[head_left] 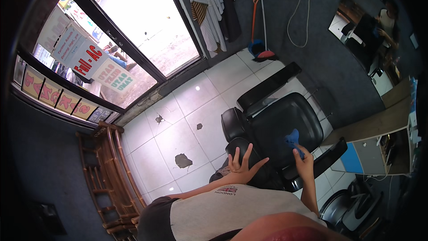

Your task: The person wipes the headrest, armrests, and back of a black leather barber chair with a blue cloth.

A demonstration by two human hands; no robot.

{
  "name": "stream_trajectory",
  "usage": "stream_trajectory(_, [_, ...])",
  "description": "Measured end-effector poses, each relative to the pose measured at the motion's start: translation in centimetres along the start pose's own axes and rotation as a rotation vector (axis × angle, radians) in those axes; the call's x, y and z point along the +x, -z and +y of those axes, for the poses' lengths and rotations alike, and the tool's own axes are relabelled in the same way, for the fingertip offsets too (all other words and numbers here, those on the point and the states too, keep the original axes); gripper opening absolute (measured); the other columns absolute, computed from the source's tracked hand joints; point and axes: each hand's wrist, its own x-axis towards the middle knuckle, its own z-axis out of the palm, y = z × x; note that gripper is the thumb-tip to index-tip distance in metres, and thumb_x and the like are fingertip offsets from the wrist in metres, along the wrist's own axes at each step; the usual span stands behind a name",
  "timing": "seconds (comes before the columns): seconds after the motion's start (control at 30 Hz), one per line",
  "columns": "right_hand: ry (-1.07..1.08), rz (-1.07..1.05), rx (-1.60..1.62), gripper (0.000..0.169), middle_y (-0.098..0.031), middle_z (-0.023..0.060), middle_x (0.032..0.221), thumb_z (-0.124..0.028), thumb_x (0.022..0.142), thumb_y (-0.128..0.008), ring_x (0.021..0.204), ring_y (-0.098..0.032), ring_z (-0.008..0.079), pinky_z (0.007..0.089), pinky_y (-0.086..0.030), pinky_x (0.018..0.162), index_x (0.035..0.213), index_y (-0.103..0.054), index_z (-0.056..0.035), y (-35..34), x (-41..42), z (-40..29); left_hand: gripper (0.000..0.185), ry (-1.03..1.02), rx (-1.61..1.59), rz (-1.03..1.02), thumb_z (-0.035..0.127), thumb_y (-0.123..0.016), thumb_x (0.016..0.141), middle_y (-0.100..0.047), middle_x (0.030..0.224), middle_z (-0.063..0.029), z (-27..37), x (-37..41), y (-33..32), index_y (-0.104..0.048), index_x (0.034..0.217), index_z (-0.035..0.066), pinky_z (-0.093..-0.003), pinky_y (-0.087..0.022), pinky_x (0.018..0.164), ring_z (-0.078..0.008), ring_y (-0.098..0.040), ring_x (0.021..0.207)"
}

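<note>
A black padded barber chair (pixel 282 120) stands right in front of me, its seat facing up and an armrest on either side. My right hand (pixel 305 164) pinches a blue cloth (pixel 292 138) between thumb and fingers, over the near right part of the seat. The cloth hangs crumpled; whether it touches the seat I cannot tell. Fingers spread wide, my left hand (pixel 245 164) holds nothing and is over the chair's near left padding (pixel 241 145). Contact between that palm and the padding cannot be made out.
At left runs a bamboo bench (pixel 117 174). The white tile floor (pixel 167 154) has several broken patches. A dustpan (pixel 266 54) and a broom lean by the far wall, below hanging cloths (pixel 209 10). On the right are a mirror (pixel 364 40) and a cabinet (pixel 364 154). Beyond lies a glass door.
</note>
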Motion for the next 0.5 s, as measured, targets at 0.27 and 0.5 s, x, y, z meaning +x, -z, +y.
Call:
stream_trajectory(0.27, [-0.206,-0.562,0.636,0.032,-0.065,0.0066,0.091,-0.030,0.095,-0.057,0.084,-0.060,0.0161,0.0282,-0.046,0.073,0.109,-0.062,-0.0012,-2.3,-1.6,-0.3,0.042,0.021,-0.024,-0.047,0.032,-0.062,0.084,-0.019,0.154,-0.0069,-0.2,-0.4,-0.1,-0.059,0.120,0.053,-0.0682,-0.027,0.103,-0.0511,-0.019,0.135])
stream_trajectory(0.5, [0.151,-0.385,-0.039,0.028,-0.054,0.0152,0.108,-0.024,0.097,-0.049,0.097,-0.055,0.0260,0.0371,-0.043,0.089,0.116,-0.051,-0.0026,-8.8,0.3,4.2,0.039,0.026,-0.020,0.006,0.034,-0.065,0.082,-0.023,0.153,-0.0067,0.0,-0.6,-0.7,-0.061,0.117,0.052,-0.0688,-0.027,0.102,-0.0523,-0.023,0.133])
